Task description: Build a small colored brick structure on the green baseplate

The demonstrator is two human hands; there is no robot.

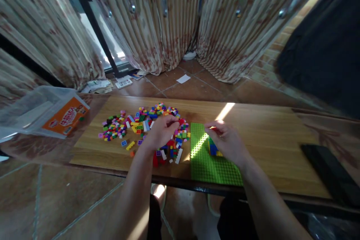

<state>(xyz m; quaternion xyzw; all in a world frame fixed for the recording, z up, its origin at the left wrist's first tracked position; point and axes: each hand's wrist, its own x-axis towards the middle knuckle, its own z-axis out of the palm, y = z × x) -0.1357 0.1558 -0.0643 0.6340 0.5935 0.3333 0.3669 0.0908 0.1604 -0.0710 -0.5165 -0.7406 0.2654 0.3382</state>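
Observation:
My left hand (163,131) is over the heap of loose toy building bricks (140,127), its thumb and fingers pinched together. A red brick (182,121) shows right by its fingertips; whether it is held or lies behind them I cannot tell. My right hand (227,140) hovers over the green studded baseplate (201,168), fingers closed on a small red brick (213,128). Below that hand, a low block of blue, yellow and green bricks (213,150) sits on the baseplate, partly hidden by the palm.
On the left, a clear plastic bin with an orange label (67,116) lies tipped toward the bricks. A dark flat object (329,172) rests at the right end of the wooden tabletop (270,146). Beyond the table hang curtains (174,26), with papers (123,81) on the tiled floor.

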